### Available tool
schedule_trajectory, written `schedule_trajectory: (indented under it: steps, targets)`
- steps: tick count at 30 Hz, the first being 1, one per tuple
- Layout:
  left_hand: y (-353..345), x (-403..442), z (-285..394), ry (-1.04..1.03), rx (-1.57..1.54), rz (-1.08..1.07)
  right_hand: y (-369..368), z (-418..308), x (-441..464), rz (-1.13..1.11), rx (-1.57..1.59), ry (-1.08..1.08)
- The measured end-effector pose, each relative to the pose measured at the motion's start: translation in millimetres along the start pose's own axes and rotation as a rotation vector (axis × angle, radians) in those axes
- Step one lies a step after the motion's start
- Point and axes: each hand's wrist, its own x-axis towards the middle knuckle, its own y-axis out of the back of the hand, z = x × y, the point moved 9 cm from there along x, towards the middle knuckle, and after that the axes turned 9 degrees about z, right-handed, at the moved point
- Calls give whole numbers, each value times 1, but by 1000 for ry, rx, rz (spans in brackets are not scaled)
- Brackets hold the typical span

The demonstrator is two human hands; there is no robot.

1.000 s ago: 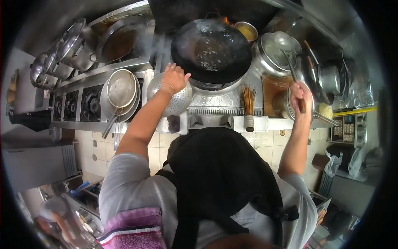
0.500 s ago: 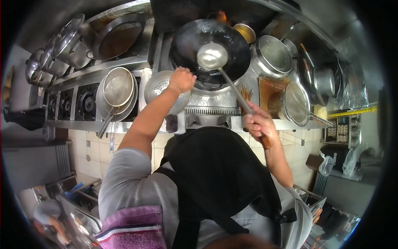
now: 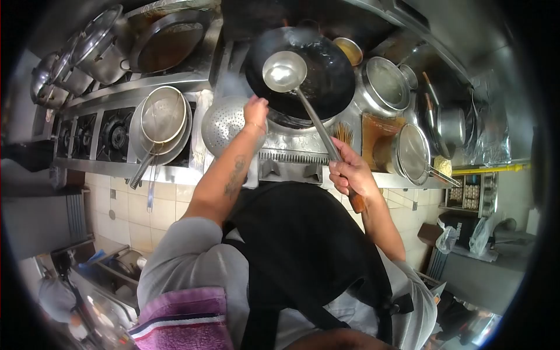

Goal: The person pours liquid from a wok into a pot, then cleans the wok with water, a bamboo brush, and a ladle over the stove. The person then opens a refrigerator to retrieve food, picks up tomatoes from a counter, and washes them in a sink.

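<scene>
My right hand point(image 3: 353, 172) is wrapped round the handle of a large metal ladle point(image 3: 284, 71), just above its wooden end. The ladle's round bowl is over the left part of a black wok point(image 3: 329, 81). The wok's inside looks dark and shiny, with slight haze near it. My left hand point(image 3: 255, 112) is closed at the wok's near left rim, apparently gripping it; the fingertips are partly hidden. Below that forearm lies a perforated metal skimmer point(image 3: 224, 128). A bamboo brush point(image 3: 344, 134) stands by my right hand.
Strainers point(image 3: 163, 116) rest on the stove at left, near gas burners point(image 3: 116, 137). A pan of brown liquid point(image 3: 169, 49) and lidded pots point(image 3: 102, 46) stand behind. At right are a metal basin point(image 3: 388, 84), a mesh strainer point(image 3: 414, 154) and a small yellowish bowl point(image 3: 348, 51).
The ladle's bowl has moved left and slightly up over the wok. The wok has shifted a little to the right. My left forearm has turned, and the flame behind the wok shows less.
</scene>
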Motion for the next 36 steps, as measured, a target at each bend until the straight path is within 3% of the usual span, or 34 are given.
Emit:
schedule_trajectory:
  steps: [1, 3, 4, 7, 11, 13, 14, 15, 17, 19, 21, 23, 25, 27, 28, 29, 30, 31, 33, 35, 36]
  targets:
    - [3, -3, -3, 1, -1, 3, 0, 1, -1, -4, -15, 5]
    - [-8, -18, -18, 248, -197, -128, 0, 3, -3, -17, -19, 4]
    - [-3, -14, -12, 239, -210, -39, 0, 4, -5, -27, -20, 3]
    - [6, 52, -4, 237, -397, -46, 2, 7, -9, 27, -50, -27]
    - [4, 40, 20, 258, -346, 111, -1, 7, -11, 55, -79, -12]
    - [1, 46, 41, -332, 8, 128, -6, 3, -11, 23, -116, 33]
    - [-10, 39, 51, -736, 308, 103, -6, 3, -12, 31, -108, 32]
    - [-26, -14, 86, -892, 726, 161, -8, 2, -11, 23, -149, 48]
    - [-46, -15, 90, -982, 682, 99, -7, -3, -10, 22, -185, 71]
    - [-71, 17, 60, -108, 141, -177, 1, -11, -14, 100, -372, 168]
    - [-97, 60, 58, -112, 264, -200, 13, -15, -14, 132, -430, 201]
    - [-134, 57, 80, -215, 427, -311, 49, -20, -11, 291, -605, 251]
    - [-154, 54, 106, -396, 635, -288, 99, -24, 0, 412, -695, 323]
    - [-168, 5, 133, -570, 1041, -304, 149, -61, -7, 723, -1070, 680]
    - [-173, -4, 129, -725, 1197, -325, 181, -67, 1, 830, -1033, 473]
    - [-174, -9, 122, -990, 1164, -380, 210, -72, 9, 924, -980, 268]
    - [-169, -1, 106, -984, 1026, -398, 241, -78, 26, 1062, -1109, 265]
    - [-159, 19, 65, -302, 760, -455, 277, -77, 47, 1161, -1146, 323]
    - [-156, -10, 55, 20, 327, -497, 339, -62, 97, 1233, -1168, 373]
    - [-156, -26, 48, 282, 59, -560, 396, -44, 147, 1107, -712, 430]
    - [-155, -32, 48, 338, 6, -560, 423, -22, 174, 779, 4, 333]
